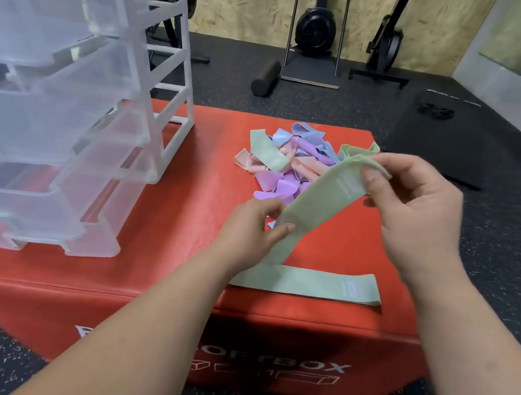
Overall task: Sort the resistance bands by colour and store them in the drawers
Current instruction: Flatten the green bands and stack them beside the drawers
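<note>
Between both hands stretches a pale green resistance band (320, 197), lifted above the red soft box (177, 224). My left hand (251, 230) pinches its lower end and my right hand (414, 207) pinches its upper end. A second green band (310, 281) lies flat near the box's front edge. Behind the hands sits a heap of bands (287, 164) in green, blue, purple and pink. A clear plastic drawer unit (53, 98) stands on the left of the box, its drawers pulled out toward me.
The red box rests on a dark speckled gym floor (505, 240). A black foam roller (266, 78), exercise machines (316, 29) and a black mat (444, 135) lie beyond it, by the wooden wall.
</note>
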Motion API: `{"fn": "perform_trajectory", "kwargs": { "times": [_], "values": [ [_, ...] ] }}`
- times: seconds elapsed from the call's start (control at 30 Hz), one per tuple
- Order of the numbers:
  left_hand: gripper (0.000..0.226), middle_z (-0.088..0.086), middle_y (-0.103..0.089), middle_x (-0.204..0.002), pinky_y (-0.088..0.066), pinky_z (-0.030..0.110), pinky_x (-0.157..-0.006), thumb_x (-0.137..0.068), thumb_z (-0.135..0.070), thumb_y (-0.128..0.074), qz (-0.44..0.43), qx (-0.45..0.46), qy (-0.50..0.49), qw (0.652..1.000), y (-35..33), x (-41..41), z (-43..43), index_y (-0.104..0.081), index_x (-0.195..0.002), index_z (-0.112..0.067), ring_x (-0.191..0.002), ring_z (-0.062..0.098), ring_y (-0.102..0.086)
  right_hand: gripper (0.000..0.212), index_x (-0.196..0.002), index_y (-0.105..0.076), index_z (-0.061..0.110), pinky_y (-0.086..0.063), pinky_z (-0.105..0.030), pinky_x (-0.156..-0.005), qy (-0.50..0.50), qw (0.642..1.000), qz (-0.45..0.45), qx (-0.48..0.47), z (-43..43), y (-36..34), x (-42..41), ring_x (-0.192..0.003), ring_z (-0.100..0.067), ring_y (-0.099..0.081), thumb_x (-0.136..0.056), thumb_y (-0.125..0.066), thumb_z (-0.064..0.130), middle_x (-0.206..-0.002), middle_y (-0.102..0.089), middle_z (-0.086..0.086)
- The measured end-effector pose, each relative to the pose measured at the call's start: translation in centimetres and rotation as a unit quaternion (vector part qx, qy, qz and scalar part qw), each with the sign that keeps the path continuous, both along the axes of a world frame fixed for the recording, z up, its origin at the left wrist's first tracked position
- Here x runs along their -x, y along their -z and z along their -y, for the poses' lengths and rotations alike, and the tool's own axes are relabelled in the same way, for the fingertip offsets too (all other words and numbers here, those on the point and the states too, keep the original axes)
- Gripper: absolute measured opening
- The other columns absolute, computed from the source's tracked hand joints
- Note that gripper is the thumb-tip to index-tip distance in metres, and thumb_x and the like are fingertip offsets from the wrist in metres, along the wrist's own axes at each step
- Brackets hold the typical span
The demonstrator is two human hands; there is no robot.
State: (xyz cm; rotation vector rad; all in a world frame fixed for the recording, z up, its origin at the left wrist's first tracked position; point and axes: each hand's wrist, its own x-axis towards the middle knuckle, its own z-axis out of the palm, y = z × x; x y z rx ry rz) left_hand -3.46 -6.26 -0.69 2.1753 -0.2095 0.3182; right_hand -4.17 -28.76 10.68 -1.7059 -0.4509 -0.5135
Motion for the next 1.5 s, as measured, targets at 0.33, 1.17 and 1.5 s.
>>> {"fn": "perform_trajectory", "kwargs": {
  "times": [0.33, 1.17, 1.5],
  "values": [
    [0.010, 0.001, -0.072, -0.078, -0.050, 0.035, -0.064, -0.092, -0.018, -0.079, -0.049, 0.014, -0.032, 0.998, -0.7, 2.5, -4.0, -0.074, -0.096, -0.026, -0.066, 0.014, -0.060, 0.007, -0.097, -0.072, 0.023, -0.057, -0.035, -0.069, 0.115, 0.965, -0.227, -0.067, 7.0, 4.2, -1.2, -0.066, -0.005, -0.072, -0.097, -0.074, 0.016, -0.082, -0.079, 0.002],
    [0.012, -0.011, -0.069, -0.079, -0.043, 0.019, -0.062, -0.086, -0.016, -0.077, -0.121, -0.177, -0.110, 0.970, -0.1, 5.8, -5.7, -0.077, -0.094, -0.025, -0.075, 0.015, -0.066, 0.024, -0.092, -0.072, 0.031, -0.054, -0.032, -0.075, 0.090, 0.846, -0.306, 0.427, 7.9, 9.2, -1.8, -0.080, -0.015, -0.070, -0.074, -0.088, 0.029, -0.080, -0.075, 0.008],
    [0.027, -0.003, -0.066, -0.113, -0.051, 0.033, -0.088, -0.090, -0.030, -0.076, -0.082, -0.248, -0.070, 0.963, 0.3, 5.7, -6.6, -0.073, -0.117, -0.026, -0.101, 0.020, -0.065, 0.037, -0.107, -0.070, 0.035, -0.049, -0.032, -0.079, 0.078, 0.823, -0.277, 0.489, 8.6, 9.7, -2.1, -0.089, -0.014, -0.064, -0.075, -0.089, 0.042, -0.093, -0.066, 0.014]
  ]
}}
